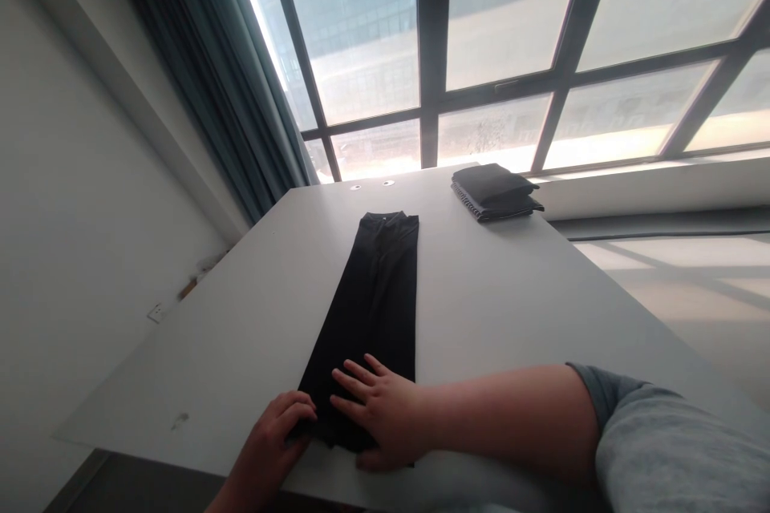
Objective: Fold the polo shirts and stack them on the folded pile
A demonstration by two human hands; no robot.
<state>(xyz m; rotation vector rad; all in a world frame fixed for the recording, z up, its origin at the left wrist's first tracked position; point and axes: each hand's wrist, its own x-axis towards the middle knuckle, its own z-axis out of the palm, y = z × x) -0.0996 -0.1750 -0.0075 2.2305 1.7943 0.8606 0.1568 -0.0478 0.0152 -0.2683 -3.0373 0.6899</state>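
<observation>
A pair of black trousers (378, 296) lies lengthwise on the white table, folded into a long narrow strip with the waistband at the far end. My right hand (385, 413) rests flat on the near end of the legs, palm down and fingers spread. At the near left corner of the cloth, my left hand (280, 429) has its fingers curled over the edge and pinches the fabric. The thumb of that hand is mostly hidden. Some of the hem is covered by my right hand.
A stack of folded dark clothes (496, 192) sits at the table's far right corner. Two small round white-rimmed fittings (388, 183) are set near the far edge of the white table (481, 296). Windows, a dark curtain (204, 56) and a wall socket (156, 313) lie beyond.
</observation>
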